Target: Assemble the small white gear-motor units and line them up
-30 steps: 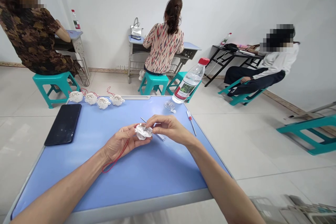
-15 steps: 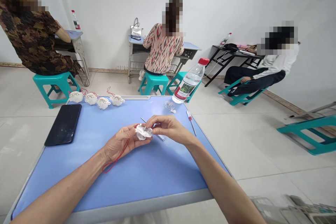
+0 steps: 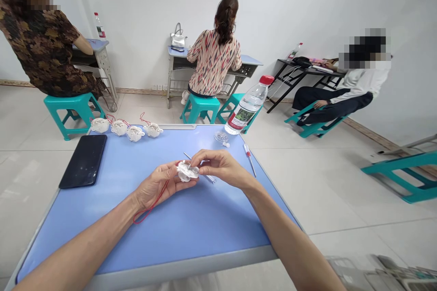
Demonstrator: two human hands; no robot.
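My left hand (image 3: 160, 183) is closed around a small white round plastic piece (image 3: 186, 173) with a scalloped edge, held above the desk. A red cord (image 3: 150, 211) hangs from it in a loop below my left wrist. My right hand (image 3: 218, 167) reaches in from the right, thumb and fingers pinched at the piece's upper right side; what lies between those fingertips is too small to make out. Under the hands, a thin metal shaft (image 3: 186, 156) and a clear handle (image 3: 211, 179) partly show. Several similar white pieces (image 3: 135, 133) with red cords stand at the desk's far left.
On the blue desk (image 3: 143, 245) lie a black phone (image 3: 83, 161), a screwdriver (image 3: 250, 160) and a clear dish (image 3: 221, 136) with tiny parts. A water bottle (image 3: 244, 111) stands at the far right corner. People sit on teal stools (image 3: 200, 108) beyond.
Both hands keep almost the same pose around the white piece. The whole view has shifted very slightly.
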